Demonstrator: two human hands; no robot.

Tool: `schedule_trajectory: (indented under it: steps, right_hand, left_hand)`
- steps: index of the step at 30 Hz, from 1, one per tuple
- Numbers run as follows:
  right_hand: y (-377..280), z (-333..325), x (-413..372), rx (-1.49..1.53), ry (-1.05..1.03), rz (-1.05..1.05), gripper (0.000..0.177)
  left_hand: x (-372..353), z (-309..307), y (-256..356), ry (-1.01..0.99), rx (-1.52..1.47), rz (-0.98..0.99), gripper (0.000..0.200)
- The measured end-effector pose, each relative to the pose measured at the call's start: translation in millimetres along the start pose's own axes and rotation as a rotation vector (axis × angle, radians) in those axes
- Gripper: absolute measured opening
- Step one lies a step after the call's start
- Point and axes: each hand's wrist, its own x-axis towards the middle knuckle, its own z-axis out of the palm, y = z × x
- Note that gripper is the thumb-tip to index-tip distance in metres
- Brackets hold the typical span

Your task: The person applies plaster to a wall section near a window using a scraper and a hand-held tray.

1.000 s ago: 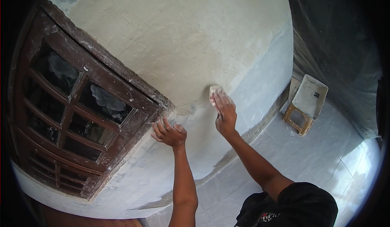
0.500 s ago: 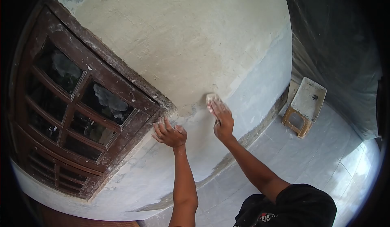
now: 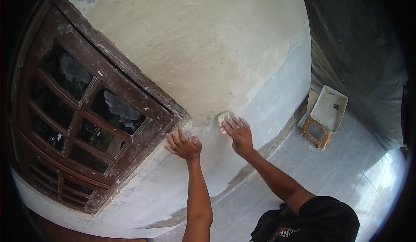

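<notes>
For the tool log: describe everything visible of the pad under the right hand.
The pad is small, pale and roughly rectangular; its material cannot be told. Only its upper-left end shows. The rest lies under the right hand, whose fingers press it flat to the wall where the cream coat meets the grey-blue band, just right of the lower corner of the window frame.
</notes>
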Motion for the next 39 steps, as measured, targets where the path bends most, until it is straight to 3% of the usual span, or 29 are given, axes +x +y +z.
schedule_trajectory:
  steps: [2,4,5,9,11,13,14,16,17,19,20,22,23,25,28,29,32,34,38,39]
  right_hand:
    - [-4.3,-4.3,57.3,-0.047,0.061,-0.062,0.060]
    - [-1.9,0.2,80.7,-0.126,0.121,-0.062,0.069]
    - [1.7,1.4,72.3,-0.133,0.122,-0.064,0.069]
    - [33.4,1.9,-40.6,-0.157,-0.193,0.010,0.072]
    - [60.4,-31.1,-117.1,-0.090,-0.463,0.258,0.061]
    - [62.7,-97.1,-145.2,-0.001,-0.552,0.697,0.040]
    - [72.9,-121.3,-153.7,-0.028,-0.545,0.711,0.040]
    - [91.8,-170.1,-182.7,-0.166,-0.317,0.871,0.028]
    - [96.3,-194.8,-190.4,-0.198,-0.328,0.899,0.028]
    - [120.1,-236.8,-183.5,-0.249,-0.082,1.074,0.028]
    - [130.6,-253.7,-186.6,-0.278,-0.076,1.103,0.028]
    - [149.7,-280.2,-186.8,0.178,0.347,1.188,0.031]
    - [154.2,-293.2,-183.7,0.155,0.365,1.201,0.031]
    - [149.9,-317.4,-164.2,0.554,0.556,1.201,0.040]
    - [180.9,-330.2,-169.9,0.705,0.592,1.078,0.047]
    - [185.6,-332.1,-155.8,0.653,0.603,1.167,0.051]
    - [213.8,-328.7,-149.6,0.548,0.626,1.159,0.053]
    - [226.8,-323.7,-144.0,0.531,0.667,1.208,0.056]
    - [244.6,-321.1,-143.5,0.194,0.538,1.349,0.059]
    - [242.6,-323.7,-137.1,-0.028,0.425,1.349,0.054]
  left_hand:
    - [-0.7,-4.5,-0.7,-0.015,0.003,0.002,0.051]
    - [1.6,-3.8,1.0,-0.018,-0.006,0.006,0.051]
    - [0.8,-3.4,0.5,-0.013,-0.003,0.008,0.051]
    - [2.5,-4.4,-0.6,0.003,0.025,0.042,0.053]
    - [1.6,-3.9,-1.0,0.007,0.023,0.036,0.053]
    - [1.5,-2.6,-0.5,-0.003,0.021,0.025,0.054]
    - [-1.5,0.6,-2.1,-0.010,0.024,0.019,0.055]
    - [-1.6,0.9,-2.3,-0.008,0.020,0.003,0.057]
    - [2.1,-3.9,1.0,0.000,0.009,-0.006,0.050]
    - [6.3,-10.3,8.8,-0.006,-0.009,-0.029,0.051]
    - [6.4,-15.4,14.3,-0.053,-0.019,-0.052,0.055]
    - [-3.0,-21.7,35.0,-0.118,-0.063,-0.206,0.067]
    - [-15.2,-24.4,50.7,-0.133,-0.088,-0.198,0.067]
    - [-56.0,-37.8,92.6,-0.299,-0.265,-0.347,0.070]
    - [-129.2,-47.4,176.1,-0.719,-0.534,-0.411,0.081]
    - [-148.1,-47.6,204.4,-0.838,-0.681,-0.389,0.087]
    - [-165.2,-37.7,282.6,-1.264,-0.881,-0.264,0.091]
    - [-165.2,-22.2,327.2,-1.337,-0.965,-0.241,0.083]
    - [-167.4,9.5,393.8,-1.451,-1.240,-0.043,0.055]
    - [-164.5,17.0,409.4,-1.481,-1.295,0.015,0.045]
